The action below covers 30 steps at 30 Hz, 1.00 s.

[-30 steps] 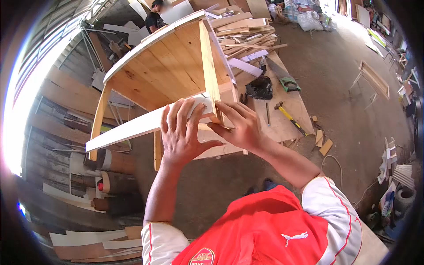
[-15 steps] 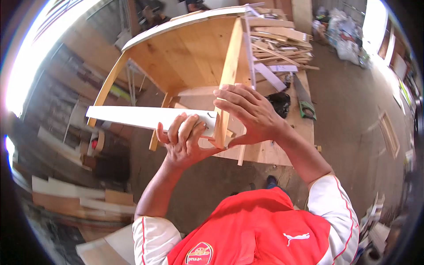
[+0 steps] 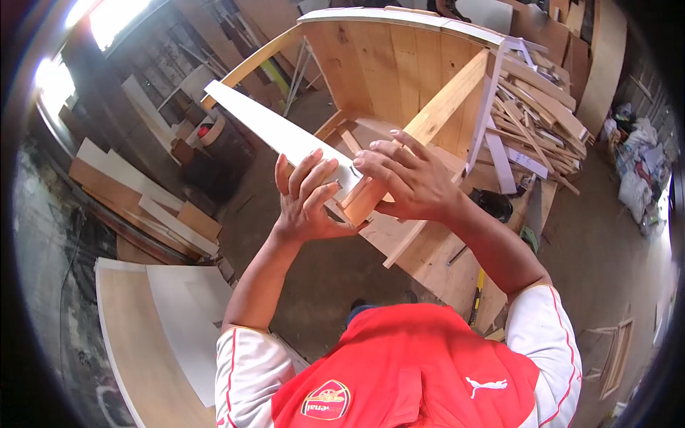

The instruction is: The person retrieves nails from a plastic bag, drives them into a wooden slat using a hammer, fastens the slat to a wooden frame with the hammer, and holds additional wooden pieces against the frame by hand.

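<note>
A white board (image 3: 275,132) slants from the upper left toward me, and bent nails show near its close end. My left hand (image 3: 307,196) is closed round that end, fingers on the white face and thumb underneath. The end meets a wooden rail (image 3: 446,100) at a corner. My right hand (image 3: 410,178) grips the rail near this corner, fingers over its top. Both belong to an open wooden frame with a plank panel (image 3: 392,71) at its far side. My fingers partly hide the joint.
The frame rests on a plywood bench (image 3: 428,267). A yellow-and-black tool (image 3: 477,296), a green-handled saw (image 3: 529,237) and a black plastic bag (image 3: 492,205) lie to the right. Wood offcuts (image 3: 539,118) are piled behind them. Boards (image 3: 153,314) lean at the left.
My view has turned, so the frame appears farther right and tilted. Both hands have stayed at the corner, the right one now closer to the left. The yellow-and-black tool has come into view.
</note>
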{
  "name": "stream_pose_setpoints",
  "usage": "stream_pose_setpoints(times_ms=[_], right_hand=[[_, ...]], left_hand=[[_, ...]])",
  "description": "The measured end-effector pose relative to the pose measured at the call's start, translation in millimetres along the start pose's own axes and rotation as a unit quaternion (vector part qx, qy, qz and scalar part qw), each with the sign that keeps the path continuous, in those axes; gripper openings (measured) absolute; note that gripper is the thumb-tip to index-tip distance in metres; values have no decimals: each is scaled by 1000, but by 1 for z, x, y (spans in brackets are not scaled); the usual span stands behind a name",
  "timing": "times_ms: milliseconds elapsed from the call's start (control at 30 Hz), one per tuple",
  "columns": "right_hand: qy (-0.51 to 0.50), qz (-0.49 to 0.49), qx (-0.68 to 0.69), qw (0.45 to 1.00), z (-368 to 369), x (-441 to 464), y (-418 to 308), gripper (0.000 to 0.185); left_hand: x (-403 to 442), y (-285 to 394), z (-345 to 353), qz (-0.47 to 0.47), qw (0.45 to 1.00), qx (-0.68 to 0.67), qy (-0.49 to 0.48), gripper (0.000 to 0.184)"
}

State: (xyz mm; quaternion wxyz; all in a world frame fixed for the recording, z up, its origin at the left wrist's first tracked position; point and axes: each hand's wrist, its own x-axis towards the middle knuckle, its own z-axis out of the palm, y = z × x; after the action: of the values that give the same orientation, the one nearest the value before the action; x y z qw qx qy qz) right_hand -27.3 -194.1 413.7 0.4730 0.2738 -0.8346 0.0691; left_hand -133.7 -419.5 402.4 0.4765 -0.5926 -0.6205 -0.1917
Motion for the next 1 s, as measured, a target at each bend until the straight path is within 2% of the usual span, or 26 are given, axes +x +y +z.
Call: stream_pose_setpoints(times_ms=[33, 67, 167, 200, 333, 433, 567, 600, 700, 733, 967, 1000], right_hand=[[0, -5, -4, 1000, 0, 1, 1, 78], [0, -9, -8, 1000, -1, 2, 1, 77], [4, -22, -15, 1000, 1, 3, 3, 73], [6, -26, -17, 999, 1, 3, 4, 71], [9, -26, -14, 1000, -1, 3, 4, 67], [7, -23, -10, 1000, -3, 3, 4, 67], [6, -26, -3, 1000, -1, 3, 6, 69], [5, -26, 1, 1000, 0, 2, 6, 69], [8, -24, 4, 1000, 0, 2, 6, 70], [5, -25, 2, 1000, 1, 2, 6, 70], [-14, -11, 4, 1000, -2, 4, 3, 71], [-17, -10, 6, 1000, -2, 4, 3, 71]], left_hand=[[0, 2, -1, -9, 1000, 8, 1, 116], [-3, 2, -1, -2, 1000, 14, 5, 123], [-15, 13, 9, -51, 998, -1, 25, 108], [-12, 17, 12, -38, 998, 16, 47, 122], [-5, 28, 26, -33, 991, 41, 120, 139], [-5, 39, 37, -53, 986, 27, 159, 138], [-10, 49, 51, -79, 978, 9, 195, 134], [-10, 48, 53, -71, 977, 26, 201, 122], [-12, 48, 57, -78, 973, -14, 219, 121], [-7, 47, 58, -64, 970, 4, 235, 112], [-13, 52, 65, -111, 956, -66, 263, 106], [-13, 53, 61, -114, 963, -50, 240, 103]])
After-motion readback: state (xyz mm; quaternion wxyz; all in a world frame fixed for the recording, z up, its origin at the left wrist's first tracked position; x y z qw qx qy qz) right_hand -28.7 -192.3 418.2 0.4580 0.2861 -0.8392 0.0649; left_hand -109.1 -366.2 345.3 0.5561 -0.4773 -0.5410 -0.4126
